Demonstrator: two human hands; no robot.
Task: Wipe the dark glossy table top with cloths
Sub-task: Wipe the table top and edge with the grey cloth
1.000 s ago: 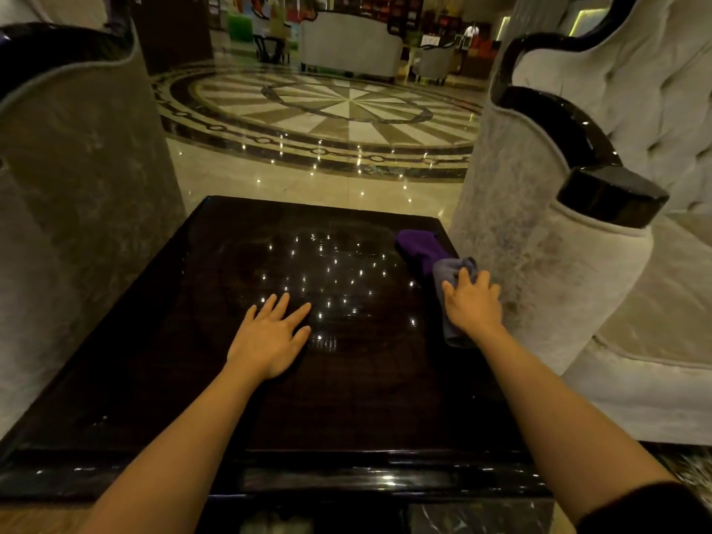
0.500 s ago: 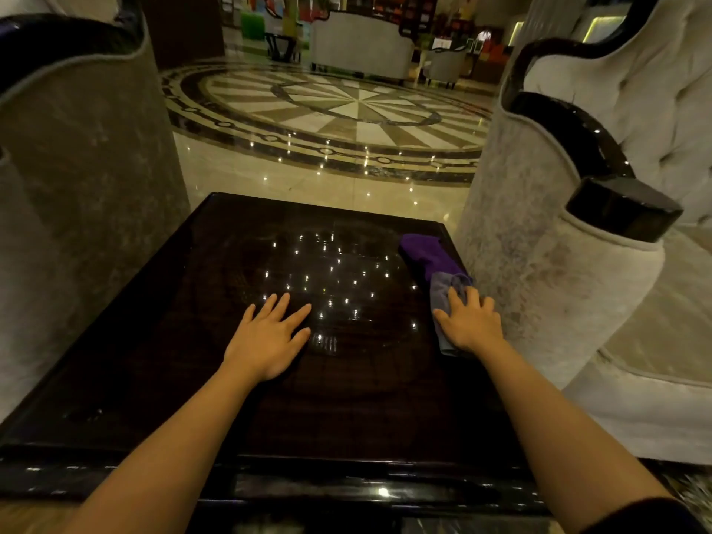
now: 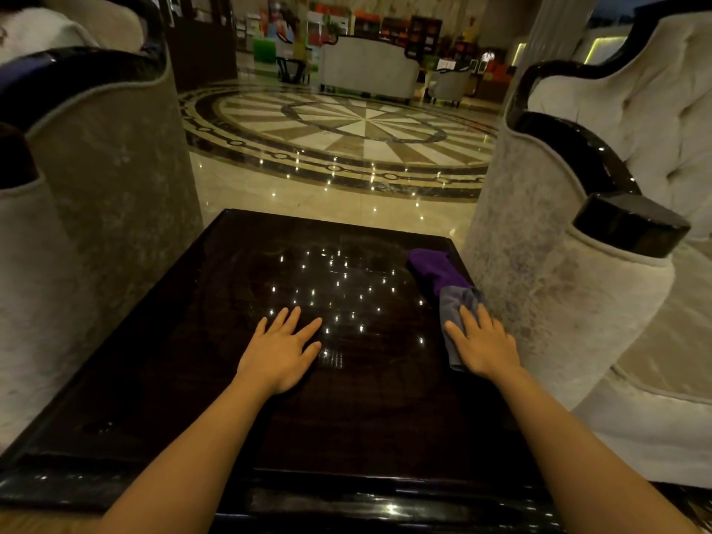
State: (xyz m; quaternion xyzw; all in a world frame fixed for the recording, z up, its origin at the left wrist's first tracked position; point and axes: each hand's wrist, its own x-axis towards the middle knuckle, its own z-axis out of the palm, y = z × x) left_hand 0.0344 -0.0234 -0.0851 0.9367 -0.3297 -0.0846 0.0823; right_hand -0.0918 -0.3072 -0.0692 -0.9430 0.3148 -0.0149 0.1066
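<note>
Since a second ago my right hand (image 3: 481, 346) has slid the grey cloth (image 3: 456, 302) toward the lower frame along the table's right edge, while my left hand (image 3: 281, 354) has stayed put at centre.

Largest first: the table (image 3: 173, 360) fills the lower middle of the frame, its gloss throwing back ceiling lights (handy for spotting smears), wedged between an armchair (image 3: 96, 194) at left and a sofa (image 3: 558, 283) at right. A purple cloth (image 3: 435, 269) lies folded at right of centre, touching the grey one, parked there, I judge, as a spare. My right fingers lie flat and slightly spread, pressing the grey cloth down rather than gripping it. My left fingers are spread wide on bare wood, likely bracing my lean.
</note>
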